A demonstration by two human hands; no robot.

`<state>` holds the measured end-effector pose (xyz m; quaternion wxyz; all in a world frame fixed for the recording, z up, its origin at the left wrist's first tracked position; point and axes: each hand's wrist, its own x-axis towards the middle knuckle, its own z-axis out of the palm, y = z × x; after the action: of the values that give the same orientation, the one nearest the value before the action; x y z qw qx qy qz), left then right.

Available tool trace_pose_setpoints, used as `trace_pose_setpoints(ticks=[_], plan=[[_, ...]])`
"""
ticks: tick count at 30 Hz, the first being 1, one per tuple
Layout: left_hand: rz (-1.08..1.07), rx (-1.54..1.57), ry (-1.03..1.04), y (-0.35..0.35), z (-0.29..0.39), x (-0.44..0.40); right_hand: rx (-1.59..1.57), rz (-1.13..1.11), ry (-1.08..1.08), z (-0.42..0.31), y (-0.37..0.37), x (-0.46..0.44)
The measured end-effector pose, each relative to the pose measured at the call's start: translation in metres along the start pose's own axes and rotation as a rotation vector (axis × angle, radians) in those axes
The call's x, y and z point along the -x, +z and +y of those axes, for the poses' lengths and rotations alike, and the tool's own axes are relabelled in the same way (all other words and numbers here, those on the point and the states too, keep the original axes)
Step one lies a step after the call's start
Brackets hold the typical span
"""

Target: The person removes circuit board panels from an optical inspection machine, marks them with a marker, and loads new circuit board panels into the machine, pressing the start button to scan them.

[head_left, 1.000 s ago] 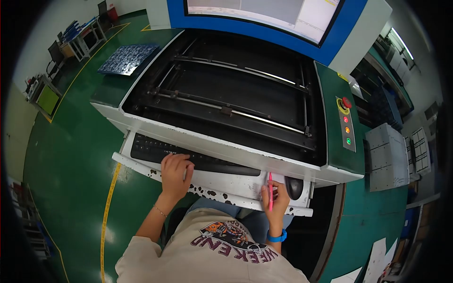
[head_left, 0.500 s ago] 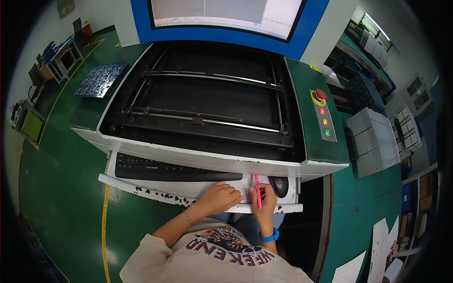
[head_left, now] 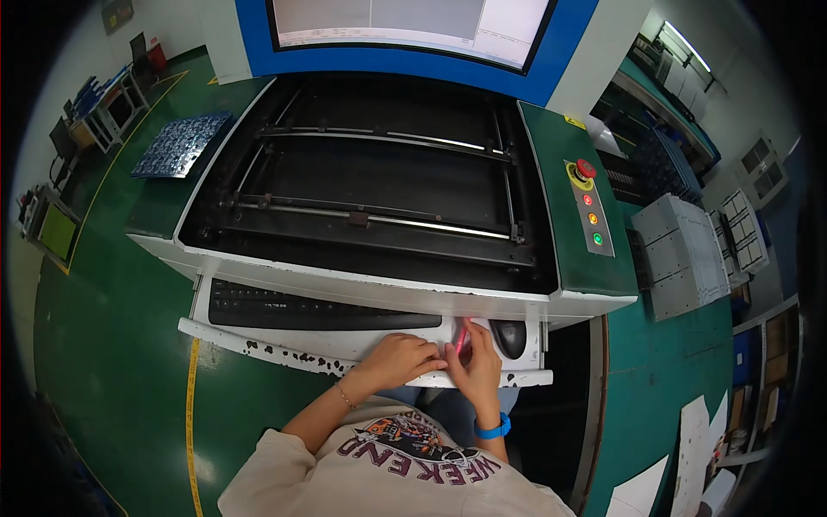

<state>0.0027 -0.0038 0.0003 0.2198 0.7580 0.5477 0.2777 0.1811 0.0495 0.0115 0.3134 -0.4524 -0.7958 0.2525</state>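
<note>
My right hand [head_left: 476, 372] is over the front of the white pull-out tray [head_left: 345, 342], its fingers closed round a pink pen [head_left: 463, 339]. The fingers partly hide the pen, which slants toward the machine. Close beside it, my left hand [head_left: 398, 359] rests at the tray's front edge with curled fingers pressed together. Its fingertips are near my right thumb; anything under or in them is hidden. A black mouse [head_left: 509, 339] sits just right of my right hand. Behind my left hand is a black keyboard [head_left: 319, 309].
Above the tray stands a machine with a dark recessed bed [head_left: 379, 181] and metal rails. A monitor [head_left: 413, 26] is behind it. The right panel carries a red stop button [head_left: 586, 169] and lit buttons. A patterned panel [head_left: 183, 145] lies left; pale boards [head_left: 680, 257] stand right.
The pink pen has tilted and dropped lower between my right fingers, so less of it shows. My right hand has turned inward, its thumb now closer to my left fingertips.
</note>
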Motion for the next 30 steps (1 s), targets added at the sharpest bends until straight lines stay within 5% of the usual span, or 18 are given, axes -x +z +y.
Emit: trace_pose_setpoints(ticks=[30], plan=[[-0.041, 0.057, -0.044, 0.001, -0.004, -0.002, -0.225, 0.057, 0.042, 0.018, 0.014, 0.002]])
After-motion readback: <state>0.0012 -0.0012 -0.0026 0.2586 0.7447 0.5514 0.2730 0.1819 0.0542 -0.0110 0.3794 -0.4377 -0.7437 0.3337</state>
